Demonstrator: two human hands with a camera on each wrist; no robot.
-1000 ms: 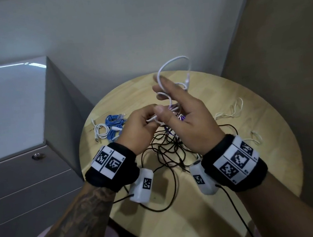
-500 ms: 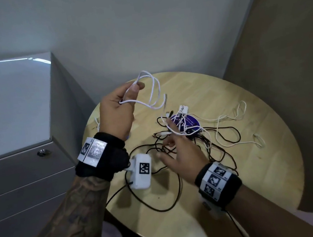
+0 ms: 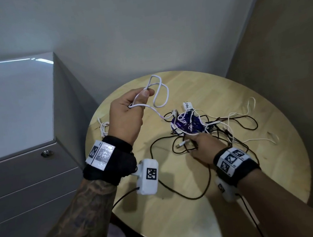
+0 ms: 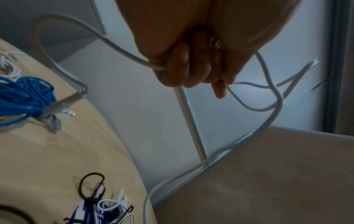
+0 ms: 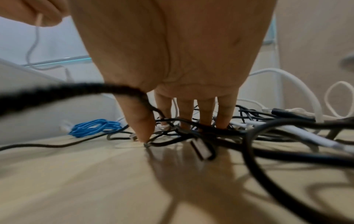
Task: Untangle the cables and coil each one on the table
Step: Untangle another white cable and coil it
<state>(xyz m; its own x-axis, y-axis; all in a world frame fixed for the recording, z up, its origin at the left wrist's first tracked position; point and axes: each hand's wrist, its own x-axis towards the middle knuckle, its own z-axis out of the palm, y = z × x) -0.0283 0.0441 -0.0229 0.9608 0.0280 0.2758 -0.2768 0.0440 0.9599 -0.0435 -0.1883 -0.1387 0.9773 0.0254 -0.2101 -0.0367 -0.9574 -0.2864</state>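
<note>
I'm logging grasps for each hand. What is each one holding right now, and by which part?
Left hand grips the white cable by its gathered loops. Right hand holds nothing; straight fingers press the cable tangle.

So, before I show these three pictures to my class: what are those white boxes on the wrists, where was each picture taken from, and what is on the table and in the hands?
No robot: a person wears cameras, white boxes at each wrist and one on the head. The big picture is the head view; the others look along each hand. The left hand grips a white cable, lifted off the round table. The right hand presses straight fingers into the tangle of black and white cables. A coiled blue cable lies aside.
</note>
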